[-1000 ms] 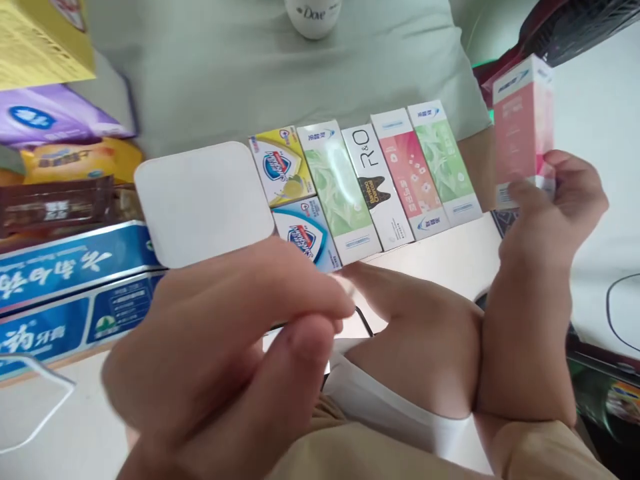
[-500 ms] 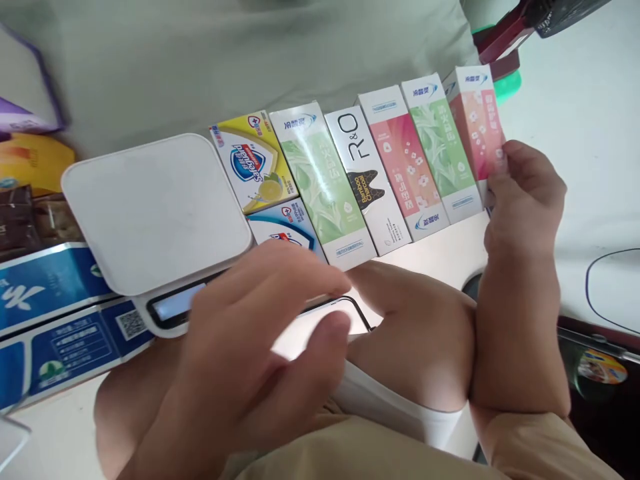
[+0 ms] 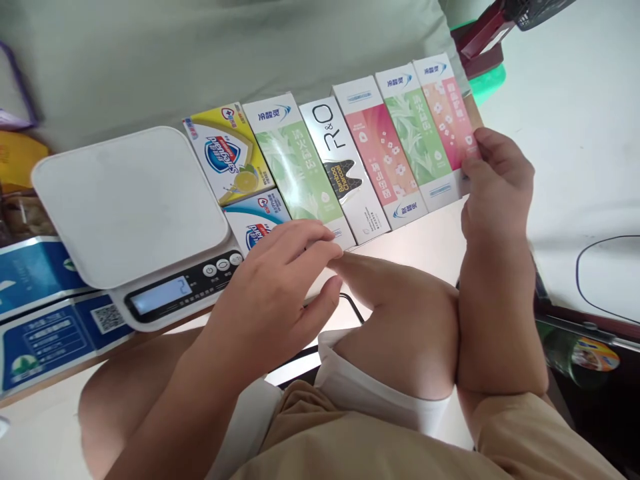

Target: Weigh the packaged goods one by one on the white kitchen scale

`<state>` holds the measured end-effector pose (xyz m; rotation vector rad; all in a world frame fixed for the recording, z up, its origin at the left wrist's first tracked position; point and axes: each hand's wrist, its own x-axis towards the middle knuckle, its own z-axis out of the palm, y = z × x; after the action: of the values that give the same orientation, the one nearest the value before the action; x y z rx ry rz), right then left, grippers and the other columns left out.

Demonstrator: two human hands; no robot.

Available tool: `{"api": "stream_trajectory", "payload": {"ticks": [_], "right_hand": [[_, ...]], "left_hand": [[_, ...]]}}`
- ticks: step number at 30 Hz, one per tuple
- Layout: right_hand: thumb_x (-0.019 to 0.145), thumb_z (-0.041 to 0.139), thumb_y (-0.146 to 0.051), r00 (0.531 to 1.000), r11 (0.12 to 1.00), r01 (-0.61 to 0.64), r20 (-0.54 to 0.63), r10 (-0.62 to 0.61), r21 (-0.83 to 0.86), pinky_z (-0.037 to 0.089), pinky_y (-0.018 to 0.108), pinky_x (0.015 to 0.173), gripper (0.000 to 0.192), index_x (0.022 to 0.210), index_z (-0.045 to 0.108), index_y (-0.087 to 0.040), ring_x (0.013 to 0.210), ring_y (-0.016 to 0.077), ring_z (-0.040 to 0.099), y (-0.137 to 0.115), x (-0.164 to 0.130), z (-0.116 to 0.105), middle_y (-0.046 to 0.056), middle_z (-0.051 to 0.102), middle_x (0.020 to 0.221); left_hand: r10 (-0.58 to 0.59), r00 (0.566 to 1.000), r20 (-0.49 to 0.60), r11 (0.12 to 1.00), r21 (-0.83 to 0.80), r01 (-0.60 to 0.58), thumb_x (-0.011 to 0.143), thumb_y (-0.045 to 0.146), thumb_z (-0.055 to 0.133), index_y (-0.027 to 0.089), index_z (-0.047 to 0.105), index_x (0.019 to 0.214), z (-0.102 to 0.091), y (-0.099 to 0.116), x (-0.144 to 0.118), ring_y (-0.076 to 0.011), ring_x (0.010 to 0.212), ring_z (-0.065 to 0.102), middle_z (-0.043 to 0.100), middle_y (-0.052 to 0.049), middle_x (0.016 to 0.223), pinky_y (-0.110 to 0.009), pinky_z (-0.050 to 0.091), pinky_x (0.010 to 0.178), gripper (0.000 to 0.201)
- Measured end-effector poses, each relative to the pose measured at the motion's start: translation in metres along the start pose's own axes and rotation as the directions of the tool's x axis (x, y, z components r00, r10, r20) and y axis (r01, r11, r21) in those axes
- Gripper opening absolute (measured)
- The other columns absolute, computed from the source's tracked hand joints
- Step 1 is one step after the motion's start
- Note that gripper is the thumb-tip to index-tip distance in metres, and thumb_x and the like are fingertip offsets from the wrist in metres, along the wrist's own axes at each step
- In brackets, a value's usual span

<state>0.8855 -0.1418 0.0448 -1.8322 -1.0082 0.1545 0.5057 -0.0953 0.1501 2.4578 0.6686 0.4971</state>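
My right hand (image 3: 497, 163) grips the near end of a pink toothpaste box (image 3: 445, 113) between thumb and fingers, at the right end of a row of upright-laid boxes. That box lies flush beside a green toothpaste box (image 3: 413, 127). My left hand (image 3: 285, 280) has its fingers stretched out, their tips at the near end of another green toothpaste box (image 3: 305, 160). Between the hands lie a silver R&O toothpaste box (image 3: 345, 173) and a second pink toothpaste box (image 3: 380, 147). Left of them are a yellow Safeguard soap box (image 3: 227, 153) and a blue one (image 3: 255, 217), partly hidden by my left hand.
A white kitchen scale (image 3: 130, 207) with a lit display stands left of the soap boxes. Blue packages (image 3: 50, 333) lie beyond it, with a yellow package (image 3: 23, 160) farther back. Grey-green cloth (image 3: 225, 47) spreads behind the row. A green bottle (image 3: 565, 353) is at lower right.
The rightmost pink box, tilted before, now lies level against its green neighbour, my right hand still on it. My left hand has settled onto the row's near edge, uncovering the scale's buttons.
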Motion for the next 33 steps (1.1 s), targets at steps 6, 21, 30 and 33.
{"api": "stream_trajectory", "payload": {"ticks": [6,21,30,33], "right_hand": [[0.080,0.061,-0.015,0.999,0.999,-0.040,0.020,0.040,0.019,0.063,0.049,0.098,0.046,0.125,0.067,-0.018,0.113,0.0268,0.074,-0.010,-0.003,-0.002,0.015,0.072,0.131],[0.095,0.064,-0.046,0.899,0.931,0.356,-0.300,-0.318,0.078,0.053,0.050,0.100,0.026,0.097,0.074,-0.022,0.107,0.0257,0.069,-0.079,-0.014,0.003,0.005,0.063,0.101],[0.096,0.061,-0.039,0.754,0.718,0.651,-0.105,-0.648,0.245,0.054,0.053,0.098,0.029,0.117,0.076,-0.027,0.111,0.0294,0.069,-0.224,-0.099,0.077,0.007,0.072,0.110],[0.090,0.061,-0.025,0.667,0.695,0.665,0.202,-0.718,0.274,0.057,0.054,0.098,0.025,0.113,0.068,-0.028,0.112,0.0279,0.071,-0.272,-0.145,0.105,0.007,0.073,0.112]], "left_hand": [[0.014,1.000,-0.016,1.000,0.002,-0.014,0.098,0.017,0.052,0.017,0.065,0.110,0.001,-0.002,0.001,-0.0234,0.116,0.071,0.074,-0.011,0.118,-0.039,0.060,0.099,0.017],[-0.044,0.996,-0.083,0.996,-0.082,0.037,0.098,0.016,0.053,0.020,0.065,0.104,-0.007,0.003,-0.001,-0.0207,0.110,0.072,0.074,-0.008,0.117,-0.035,0.060,0.092,0.014],[-0.141,0.936,-0.322,0.989,-0.079,0.122,0.093,0.014,0.058,0.021,0.066,0.099,-0.076,-0.008,-0.069,-0.0178,0.105,0.073,0.076,-0.003,0.105,-0.034,0.062,0.088,0.012],[-0.193,0.834,-0.517,0.978,-0.036,0.204,0.096,0.015,0.060,0.022,0.068,0.100,-0.099,-0.030,-0.112,-0.0157,0.101,0.073,0.075,0.002,0.102,-0.037,0.063,0.090,0.012]]}}
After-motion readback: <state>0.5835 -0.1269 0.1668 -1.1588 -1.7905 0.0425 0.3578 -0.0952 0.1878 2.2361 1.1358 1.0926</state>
